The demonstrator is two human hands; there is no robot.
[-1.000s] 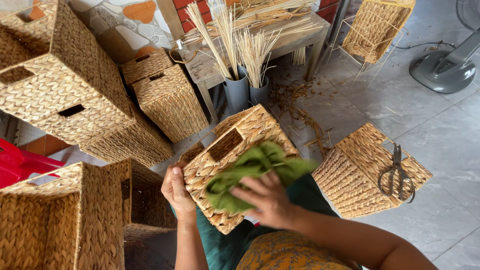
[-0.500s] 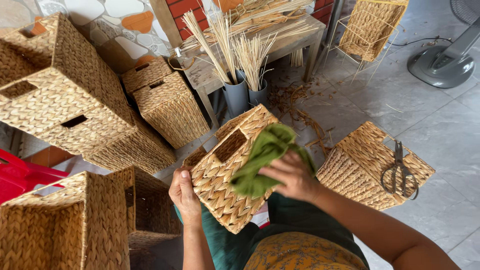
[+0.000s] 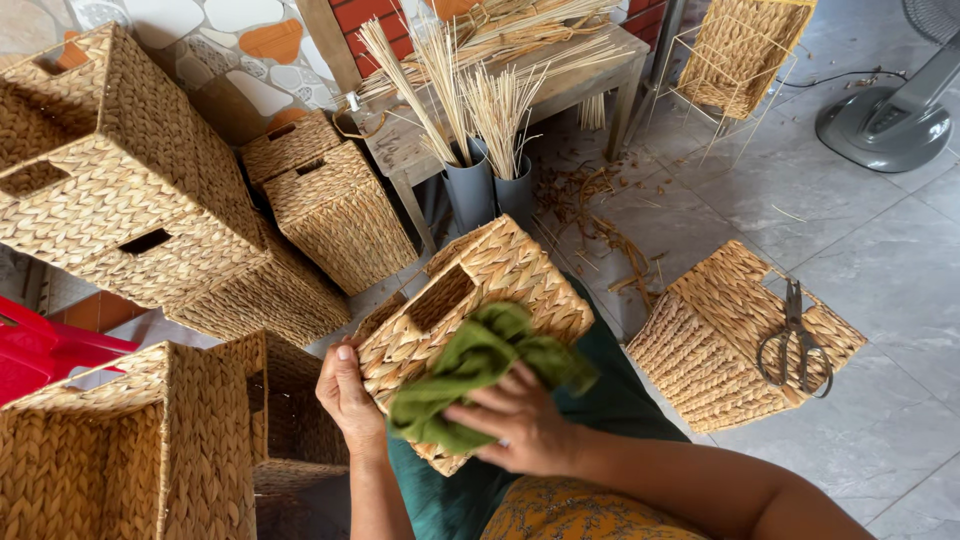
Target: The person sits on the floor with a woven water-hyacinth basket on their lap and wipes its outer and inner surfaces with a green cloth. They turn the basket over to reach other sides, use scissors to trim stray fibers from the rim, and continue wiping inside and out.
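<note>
- My left hand point(image 3: 347, 392) grips the left edge of the rectangular woven straw basket point(image 3: 480, 300), thumb up along its side.
- Basket sits tilted on my lap, handle cut-out facing up-left.
- My right hand point(image 3: 515, 425) presses a crumpled green cloth point(image 3: 470, 370) flat against the basket's near face, fingers spread over the cloth.
- Hands apart, one on each side of the basket.
- Right of me on the grey tiled floor point(image 3: 900, 300): another woven basket point(image 3: 735, 335), upside down, black scissors point(image 3: 793, 340) lying on top.
- Ahead: wooden worktop point(image 3: 560, 85) with straw bundles; two grey tubes point(image 3: 490, 190) holding straw stalks stand below it.
- Left: stacked woven baskets point(image 3: 120, 210).
</note>
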